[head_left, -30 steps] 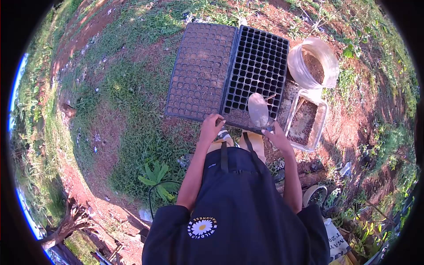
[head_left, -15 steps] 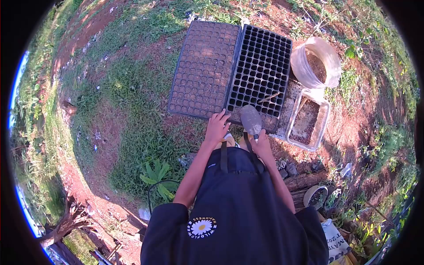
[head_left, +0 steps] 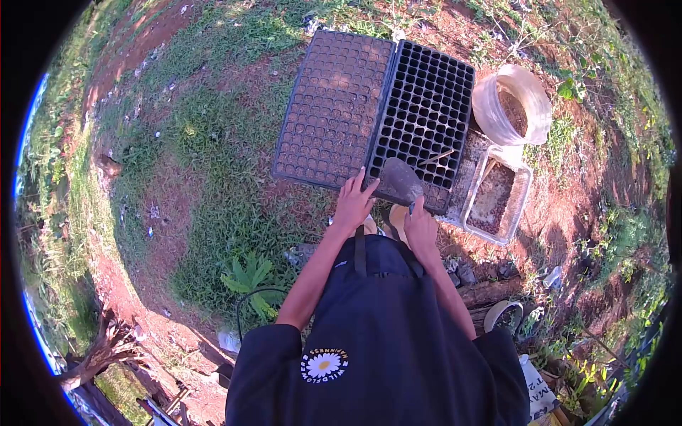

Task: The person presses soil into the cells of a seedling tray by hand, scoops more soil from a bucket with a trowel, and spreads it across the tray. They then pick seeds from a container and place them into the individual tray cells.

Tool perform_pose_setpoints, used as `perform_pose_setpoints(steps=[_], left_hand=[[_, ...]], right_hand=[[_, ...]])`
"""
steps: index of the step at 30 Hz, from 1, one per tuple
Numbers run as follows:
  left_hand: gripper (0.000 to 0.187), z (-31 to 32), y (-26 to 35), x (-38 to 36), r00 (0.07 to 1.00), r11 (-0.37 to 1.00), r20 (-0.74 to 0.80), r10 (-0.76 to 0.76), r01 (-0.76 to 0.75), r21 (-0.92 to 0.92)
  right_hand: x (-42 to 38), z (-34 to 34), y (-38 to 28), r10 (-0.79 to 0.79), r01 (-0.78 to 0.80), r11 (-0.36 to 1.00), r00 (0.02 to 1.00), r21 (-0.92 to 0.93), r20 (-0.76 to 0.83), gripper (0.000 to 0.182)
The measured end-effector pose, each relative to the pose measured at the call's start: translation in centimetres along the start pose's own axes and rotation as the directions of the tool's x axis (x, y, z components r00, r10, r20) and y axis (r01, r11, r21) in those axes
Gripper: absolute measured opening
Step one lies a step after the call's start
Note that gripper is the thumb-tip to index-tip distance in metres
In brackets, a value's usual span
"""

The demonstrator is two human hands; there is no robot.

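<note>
My right hand (head_left: 422, 228) is closed around the handle of a hand trowel (head_left: 402, 180). The grey blade points away from me, over the near rows of a black seedling tray (head_left: 430, 96). Most of that tray's cells look dark and hollow, while those nearest me hold brown soil. With its fingers stretched out, my left hand (head_left: 353, 204) rests at the trays' near edge, close to the blade. To the left lies a second seedling tray (head_left: 332, 106), its cells filled with soil. A thin stick (head_left: 436, 157) lies across the dark cells.
Right of the trays stand a translucent round tub (head_left: 490, 106) and a clear rectangular container (head_left: 527, 195) with some soil inside. Grass (head_left: 206, 163) and red earth surround them. A round bowl (head_left: 506, 317) sits by logs (head_left: 490, 291) at my right.
The trowel blade has shifted slightly left and tilted further left, nearer my left hand. My left fingers have spread and reached farther over the tray edge. The view has shifted slightly.
</note>
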State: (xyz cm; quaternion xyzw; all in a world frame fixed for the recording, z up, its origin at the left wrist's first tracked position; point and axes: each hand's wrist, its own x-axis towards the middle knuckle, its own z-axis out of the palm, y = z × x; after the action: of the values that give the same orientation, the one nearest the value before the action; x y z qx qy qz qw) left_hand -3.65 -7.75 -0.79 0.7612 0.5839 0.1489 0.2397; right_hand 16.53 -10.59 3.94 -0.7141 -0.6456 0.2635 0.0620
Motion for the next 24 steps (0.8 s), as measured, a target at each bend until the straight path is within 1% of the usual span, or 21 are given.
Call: perform_pose_setpoints(steps=[1, 3, 4, 5, 6, 7, 8, 9, 10, 11, 12, 13, 14, 16, 17, 19, 23, 24], left_hand=[[0.056, 0.0, 0.2, 0.1, 1.000, 1.000, -0.003, 0.000, 0.000, -0.002], [0.066, 0.1, 0.4, 0.2, 0.999, 0.997, 0.031, -0.015, 0.013, 0.075], [0.066, 0.1, 0.4, 0.2, 0.999, 0.997, 0.030, -0.014, 0.012, 0.073], [0.069, 0.1, 0.4, 0.2, 0.999, 0.994, 0.043, -0.003, -0.001, 0.114], [0.073, 0.1, 0.3, 0.1, 0.998, 0.988, 0.056, 0.006, -0.015, 0.154], [0.073, 0.2, 0.1, 0.1, 0.999, 0.988, 0.053, 0.004, -0.012, 0.153], [0.072, 0.3, -0.1, 0.1, 1.000, 0.993, 0.007, -0.022, 0.021, 0.117], [0.071, 0.4, -0.2, 0.0, 0.998, 0.996, -0.037, -0.049, 0.052, 0.079], [0.071, 0.4, -0.5, 0.0, 0.998, 0.996, -0.037, -0.050, 0.052, 0.078], [0.070, 0.3, -0.9, 0.0, 0.995, 0.995, -0.068, -0.075, 0.079, 0.067], [0.068, 0.2, -1.2, 0.0, 0.990, 0.993, -0.099, -0.100, 0.105, 0.055], [0.064, 0.2, -1.4, 0.0, 0.988, 0.990, -0.099, -0.120, 0.127, 0.067], [0.064, 0.2, -1.6, 0.0, 0.988, 0.989, -0.100, -0.122, 0.129, 0.066], [0.059, 0.3, -1.8, 0.0, 0.987, 0.985, -0.101, -0.127, 0.137, 0.102], [0.059, 0.4, -1.9, -0.1, 0.987, 0.985, -0.101, -0.128, 0.139, 0.102], [0.053, 0.7, -1.9, -0.2, 0.989, 0.987, -0.107, -0.103, 0.115, 0.108], [0.051, 0.9, -1.9, -0.1, 0.990, 0.987, -0.094, -0.101, 0.111, 0.113], [0.051, 0.9, -1.9, -0.1, 0.990, 0.987, -0.095, -0.100, 0.110, 0.115]], right_hand=[[0.1, 0.1, 0.2, -0.027, 0.027, 1.000, 0.999, -0.005, -0.031, 0.045], [0.3, 0.2, 0.6, -0.024, 0.024, 1.000, 0.999, 0.003, -0.036, 0.042], [0.4, 0.1, 0.7, -0.021, 0.022, 1.000, 0.999, 0.014, -0.043, 0.039], [0.6, 0.3, 1.3, -0.022, 0.022, 1.000, 0.999, 0.011, -0.044, 0.039], [1.0, 1.0, 2.6, -0.023, 0.034, 0.986, 0.998, 0.162, -0.066, 0.040], [1.2, 1.0, 3.3, -0.021, 0.047, 0.950, 0.996, 0.309, -0.087, 0.041], [1.3, 0.9, 4.2, -0.023, 0.049, 0.950, 0.996, 0.308, -0.085, 0.041], [1.3, 0.3, 4.6, 0.019, -0.016, 0.952, 1.000, 0.306, -0.006, 0.041], [1.2, -0.2, 4.9, 0.062, -0.082, 0.951, 0.995, 0.299, 0.073, 0.040], [0.9, -0.5, 5.1, 0.063, -0.082, 0.951, 0.995, 0.299, 0.073, 0.040], [0.5, -1.1, 5.2, -0.055, 0.051, 0.983, 0.998, 0.177, 0.017, 0.039], [0.3, -1.6, 5.1, -0.178, 0.179, 0.983, 0.984, 0.046, -0.023, 0.037], [0.2, -2.0, 5.0, -0.179, 0.180, 0.983, 0.984, 0.045, -0.022, 0.037], [0.1, -2.5, 4.7, -0.233, 0.231, 0.972, 0.971, 0.036, 0.058, 0.034], [0.1, -2.8, 4.6, -0.234, 0.232, 0.972, 0.970, 0.036, 0.060, 0.034], [0.5, -3.1, 4.3, -0.222, 0.229, 0.973, 0.960, -0.018, 0.169, 0.033], [1.7, -3.1, 4.3, -0.250, 0.257, 0.966, 0.956, -0.032, 0.152, 0.030], [2.0, -3.2, 4.3, -0.247, 0.263, 0.961, 0.955, -0.084, 0.163, 0.030]])
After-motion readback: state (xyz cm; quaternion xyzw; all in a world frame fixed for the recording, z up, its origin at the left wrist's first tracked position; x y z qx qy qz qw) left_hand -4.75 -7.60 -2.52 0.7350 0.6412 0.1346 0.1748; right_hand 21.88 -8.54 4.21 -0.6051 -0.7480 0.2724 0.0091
